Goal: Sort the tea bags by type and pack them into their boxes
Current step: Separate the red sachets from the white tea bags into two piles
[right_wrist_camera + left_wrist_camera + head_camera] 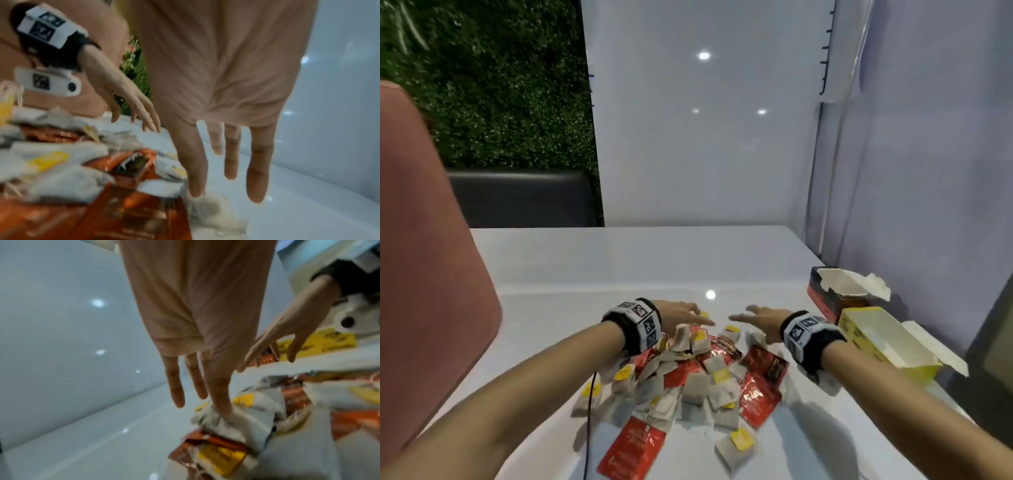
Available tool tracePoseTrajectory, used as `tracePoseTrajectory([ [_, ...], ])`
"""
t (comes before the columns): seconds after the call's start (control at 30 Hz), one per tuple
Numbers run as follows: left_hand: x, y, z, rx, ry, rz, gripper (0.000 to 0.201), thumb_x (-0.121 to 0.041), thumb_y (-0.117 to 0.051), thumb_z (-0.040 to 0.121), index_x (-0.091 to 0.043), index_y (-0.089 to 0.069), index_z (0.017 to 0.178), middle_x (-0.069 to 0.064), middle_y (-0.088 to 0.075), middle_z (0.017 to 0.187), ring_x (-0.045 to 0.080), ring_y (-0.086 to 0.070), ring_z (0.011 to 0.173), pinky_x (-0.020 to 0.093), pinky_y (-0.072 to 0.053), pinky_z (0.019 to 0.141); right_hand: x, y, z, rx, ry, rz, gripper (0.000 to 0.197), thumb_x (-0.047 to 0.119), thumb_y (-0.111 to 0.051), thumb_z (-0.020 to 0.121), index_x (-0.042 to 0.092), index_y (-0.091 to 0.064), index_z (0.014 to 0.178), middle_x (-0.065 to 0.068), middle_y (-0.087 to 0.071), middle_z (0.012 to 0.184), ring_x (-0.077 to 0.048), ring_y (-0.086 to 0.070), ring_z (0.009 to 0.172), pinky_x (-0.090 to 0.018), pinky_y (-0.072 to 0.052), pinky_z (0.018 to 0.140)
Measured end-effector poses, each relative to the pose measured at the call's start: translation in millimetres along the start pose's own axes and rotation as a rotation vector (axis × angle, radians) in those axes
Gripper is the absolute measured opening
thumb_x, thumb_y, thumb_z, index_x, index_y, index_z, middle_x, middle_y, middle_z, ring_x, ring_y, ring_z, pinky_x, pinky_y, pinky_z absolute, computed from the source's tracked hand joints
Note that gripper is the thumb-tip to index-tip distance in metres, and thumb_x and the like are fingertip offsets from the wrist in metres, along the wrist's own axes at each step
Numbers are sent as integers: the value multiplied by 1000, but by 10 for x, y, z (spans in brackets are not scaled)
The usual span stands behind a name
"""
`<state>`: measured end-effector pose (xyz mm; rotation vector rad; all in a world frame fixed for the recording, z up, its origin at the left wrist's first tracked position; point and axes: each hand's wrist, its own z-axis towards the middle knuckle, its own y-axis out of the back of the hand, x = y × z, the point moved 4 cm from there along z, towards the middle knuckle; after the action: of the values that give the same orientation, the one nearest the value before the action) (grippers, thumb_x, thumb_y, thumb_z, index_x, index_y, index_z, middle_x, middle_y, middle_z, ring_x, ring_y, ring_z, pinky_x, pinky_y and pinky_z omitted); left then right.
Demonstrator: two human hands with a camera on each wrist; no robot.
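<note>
A heap of tea bags [685,380] lies on the white table: paper bags with yellow tags [741,439] mixed with red foil sachets [635,448]. My left hand [683,317] hovers over the heap's far left side with straight fingers; in the left wrist view its thumb touches a paper bag [232,417]. My right hand [755,320] reaches over the far right side, fingers straight. Its thumb tip touches a paper bag [207,206] in the right wrist view. An open red and black box [837,294] and an open yellow box [887,337] stand at the right.
The table [592,274] stretches bare beyond the heap to a glossy white wall. A pink chair back [424,253] stands at the left edge. A thin black cable [588,428] runs off the front of the table. A dark object [989,342] sits at far right.
</note>
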<state>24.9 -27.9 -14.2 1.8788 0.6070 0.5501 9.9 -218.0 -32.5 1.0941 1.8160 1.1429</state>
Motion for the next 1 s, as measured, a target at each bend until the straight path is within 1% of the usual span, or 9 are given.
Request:
tracePoseTrajectory([
  [0.13, 12, -132, 124, 69, -97, 49, 71, 8, -45, 85, -30, -33, 143, 7, -27, 148, 28, -40, 127, 38, -44, 87, 70, -64, 175, 88, 71, -81, 79, 2, -47, 90, 42, -8, 146, -9, -1, 158, -32, -20, 141, -48, -38, 103],
  [0.2, 60, -130, 171, 35, -115, 23, 58, 3, -46, 87, -25, -43, 137, 10, -33, 143, 30, -45, 121, 40, -46, 88, 12, -77, 271, 99, 88, -43, 70, 6, -51, 89, 38, -21, 145, -11, -16, 154, -32, -26, 137, -48, -37, 102],
  [0.33, 102, -191, 177, -66, -172, -15, 39, -2, -53, 89, -16, -54, 125, 11, -44, 130, 27, -52, 109, 31, -45, 85, -1, -110, 328, -20, 117, 111, 30, 26, -53, 93, 18, -49, 122, -12, -47, 122, -31, -52, 111, -39, -45, 85],
  [0.5, 174, -69, 46, -230, -160, -198, 31, -12, -58, 90, -12, -57, 120, 8, -52, 121, 20, -53, 104, 18, -41, 82, -101, -176, 249, -42, 88, 225, 22, 25, -53, 92, 15, -56, 112, -10, -57, 113, -26, -57, 100, -29, -43, 78],
  [0.6, 374, 332, -4, -391, -85, -414, 29, -16, -62, 87, -10, -59, 115, 0, -59, 108, 14, -57, 97, 12, -45, 78, -310, -15, 131, -67, 73, 462, 15, 18, -60, 87, 20, -59, 101, -1, -64, 95, -20, -66, 86, -19, -48, 69],
  [0.7, 601, 754, 147, -492, -10, -503, 23, -11, -60, 88, -6, -59, 111, 2, -66, 101, 16, -60, 93, 3, -38, 70, -550, 313, 35, -198, 87, 660, 7, 22, -60, 89, 28, -56, 90, 9, -67, 80, -9, -66, 71, -20, -55, 68],
  [0.8, 760, 920, 594, -451, 61, -480, 21, -16, -58, 89, -6, -60, 107, 7, -70, 99, 26, -67, 91, 13, -43, 69, -769, 580, 127, -301, 64, 766, 4, 22, -61, 88, 23, -60, 91, 9, -68, 77, -15, -68, 73, -23, -56, 67],
  [0.93, 894, 611, 1300, -258, 199, -409, 23, -6, -61, 84, -2, -61, 107, 18, -68, 94, 33, -68, 90, 33, -51, 75, -915, 698, 468, -276, -22, 741, 8, 24, -58, 90, 17, -60, 93, -1, -69, 81, -20, -67, 67, -19, -56, 60],
  [1.0, 902, 432, 1500, -201, 226, -402, 32, -8, -61, 84, -6, -58, 116, 20, -67, 109, 32, -65, 97, 33, -50, 81, -942, 687, 654, -264, -77, 692, 6, 24, -56, 91, 18, -58, 91, -9, -71, 90, -20, -65, 61, -18, -55, 57],
])
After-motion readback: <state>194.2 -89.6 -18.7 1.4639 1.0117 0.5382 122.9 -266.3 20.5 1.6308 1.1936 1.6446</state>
